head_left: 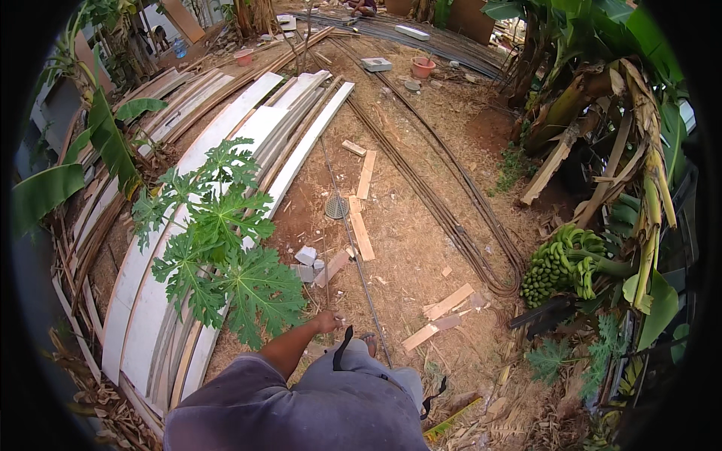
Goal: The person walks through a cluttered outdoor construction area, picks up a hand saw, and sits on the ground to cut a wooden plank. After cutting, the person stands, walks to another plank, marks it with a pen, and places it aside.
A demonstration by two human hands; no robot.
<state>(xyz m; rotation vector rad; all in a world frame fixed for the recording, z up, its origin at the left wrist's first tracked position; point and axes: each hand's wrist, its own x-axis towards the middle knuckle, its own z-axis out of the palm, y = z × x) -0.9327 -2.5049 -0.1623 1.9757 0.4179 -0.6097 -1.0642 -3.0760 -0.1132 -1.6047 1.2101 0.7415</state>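
My left hand (pixel 328 322) is in front of my body at the lower middle, its fingers curled closed. What they hold, if anything, is too small to make out. A thin brown rod (pixel 326 270) reaches from the ground ahead toward this hand; whether it is gripped, I cannot tell. Just to the right, a long dark steel bar (pixel 357 252) lies on the soil and passes close by my foot (pixel 369 343). A papaya plant (pixel 226 225) spreads its leaves left of my arm. Neither my right hand nor its forearm shows.
Long white boards (pixel 162 301) and timber cover the left side. Bent rebar (pixel 451 218) stretches across the middle right. Short wood offcuts (pixel 361 229), broken blocks (pixel 306 256) and a round grate (pixel 336 207) lie ahead. Green bananas (pixel 560 263) hang right. A person (pixel 362 7) is far back.
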